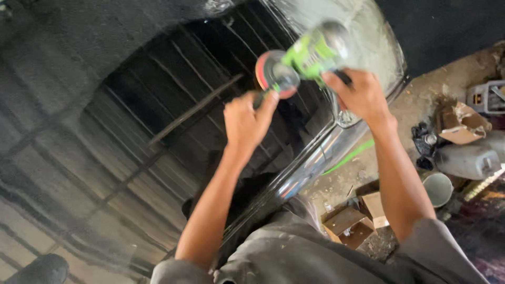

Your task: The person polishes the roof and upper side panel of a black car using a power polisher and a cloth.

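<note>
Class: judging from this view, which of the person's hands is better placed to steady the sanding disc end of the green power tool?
Probably the left hand: it is right below the disc. The right hand grips the green power tool further back.

Glossy green plastic grinder point(314, 52), shiny chrome trim point(315, 155), matt dusty body panel point(63, 58), brown cardboard boxes point(350, 223).

Green handheld power grinder point(315, 52), upper centre of frame, tilted w/ its silvery body end toward upper right. Round disc point(274, 73) w/ reddish rim sits at its lower-left end, facing the camera, blurred. Right hand point(363, 97) grips the body from below-right; left hand point(246, 121) pinches at the disc's lower edge. Green cord point(350, 156) trails lower right.
</note>
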